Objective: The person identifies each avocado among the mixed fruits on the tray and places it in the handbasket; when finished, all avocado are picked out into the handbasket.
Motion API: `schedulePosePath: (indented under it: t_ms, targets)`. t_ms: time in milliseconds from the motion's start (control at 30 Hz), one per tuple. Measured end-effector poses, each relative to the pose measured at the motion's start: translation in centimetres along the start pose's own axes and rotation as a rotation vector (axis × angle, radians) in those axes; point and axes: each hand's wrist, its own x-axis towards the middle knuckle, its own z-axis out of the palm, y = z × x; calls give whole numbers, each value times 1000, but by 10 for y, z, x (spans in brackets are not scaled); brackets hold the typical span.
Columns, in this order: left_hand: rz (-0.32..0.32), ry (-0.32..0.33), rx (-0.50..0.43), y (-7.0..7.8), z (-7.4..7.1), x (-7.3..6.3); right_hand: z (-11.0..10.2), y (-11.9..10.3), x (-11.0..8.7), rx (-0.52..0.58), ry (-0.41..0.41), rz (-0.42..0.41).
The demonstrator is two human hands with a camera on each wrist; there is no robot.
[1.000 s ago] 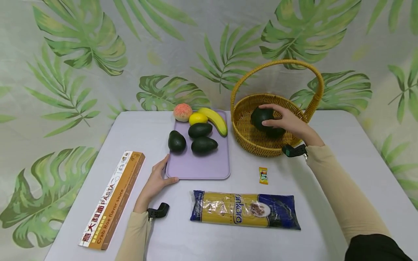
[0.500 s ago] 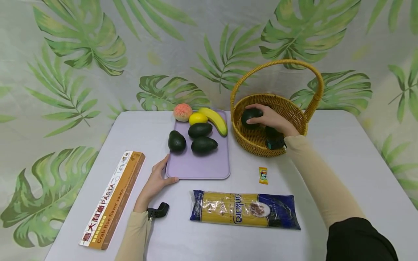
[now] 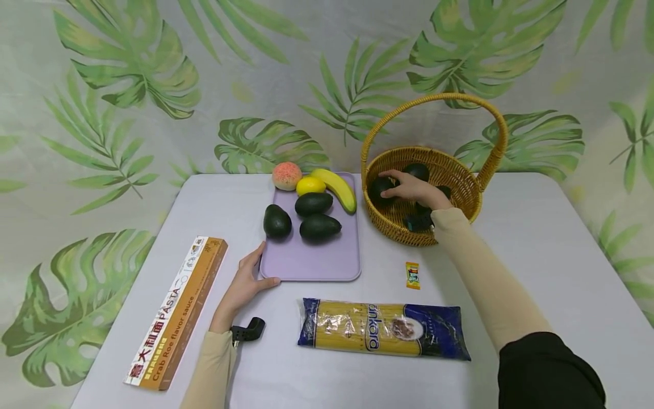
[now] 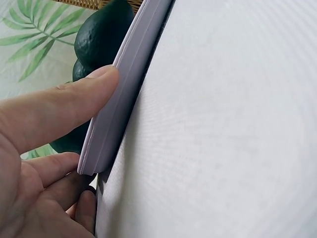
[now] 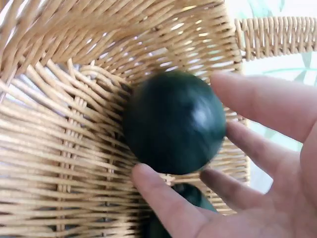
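**Right hand on avocado in basket, left hand bracing tray**

Right hand [image 3: 411,187] was grasping an avocado [image 3: 380,191] at the left end of the wicker basket [image 3: 403,234], upper right of frame. Fingers and thumb were spread round its sides, likely because the fruit is round and smooth and needs contact on opposite faces. Grip force: can't tell. Forearm crossed the front rim; handle [image 3: 434,97] arched behind it, so probably no snag.

Other avocados [image 3: 417,170] sat in the basket behind and beside the hand; count unclear, hand and wrist camera blocked part.

Left hand [image 3: 245,281] wasn't clenched: thumb straight along the near edge of the lilac tray [image 3: 311,266], fingers at its left side, straddling the corner. Reads as steadying it against sliding.

On the tray, centre of frame: three dark avocados [image 3: 320,228], a banana [image 3: 337,190], a lemon [image 3: 310,186] and a peach [image 3: 286,176]. Lemon lay between peach and banana, which likely checked it from rolling.

Spaghetti bag [image 3: 383,328] lay flat at lower centre, small candy packet [image 3: 412,275] above it, pasta box [image 3: 176,312] slanted at lower left. All lay on the worktop [image 3: 276,380] apart from both hands, so presumably out of the way.
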Motion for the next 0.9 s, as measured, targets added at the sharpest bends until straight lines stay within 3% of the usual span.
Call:
schedulePosePath:
  t_ms: [233,500,667,900]
  targets:
    - [13,2,3,-1,0,0,-15,7,-17,36,-40,-66]
    - [11,-2,9,2,0,-2,-24,5,-49,94,51,-188]
    - [12,-2,5,4,0,-3,-18,0,-64,150,75,-250]
    - [10,-1,3,0,0,-1,9,-17,-64,150,-41,-376]
